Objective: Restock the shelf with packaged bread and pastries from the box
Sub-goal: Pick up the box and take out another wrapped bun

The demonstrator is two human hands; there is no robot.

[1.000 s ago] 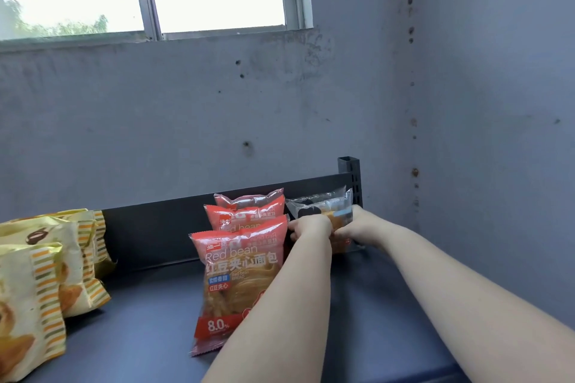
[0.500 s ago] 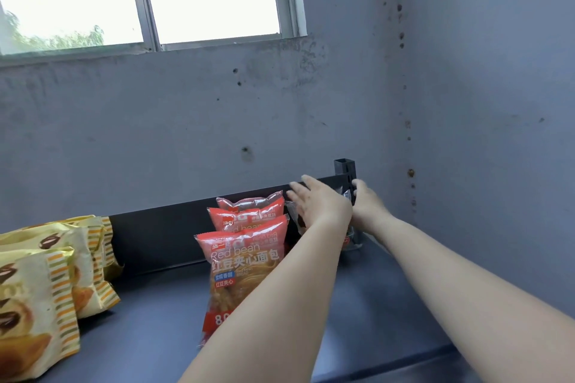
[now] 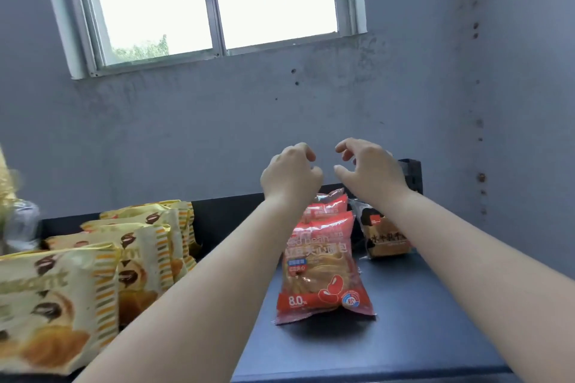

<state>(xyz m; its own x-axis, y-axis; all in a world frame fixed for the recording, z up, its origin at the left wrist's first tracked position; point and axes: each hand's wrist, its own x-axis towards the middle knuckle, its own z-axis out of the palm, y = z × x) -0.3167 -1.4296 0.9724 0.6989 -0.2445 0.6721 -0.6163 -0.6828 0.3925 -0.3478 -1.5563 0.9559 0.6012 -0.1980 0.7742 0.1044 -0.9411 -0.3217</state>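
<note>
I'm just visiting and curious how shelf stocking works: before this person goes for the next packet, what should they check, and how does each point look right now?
1. Both hands free: ok. The left hand and right hand hover above the shelf with loosely curled fingers, holding nothing.
2. Brown packet set in place: ok, upright at the back right corner.
3. Red packets standing in a row: ok, the front one leans slightly back.
4. Yellow packets tidy: ok, lined up on the left.
5. Room on the shelf: ok, bare surface in front of the brown packet.
6. Stock left in the box: cannot tell, the box is out of view.
</note>
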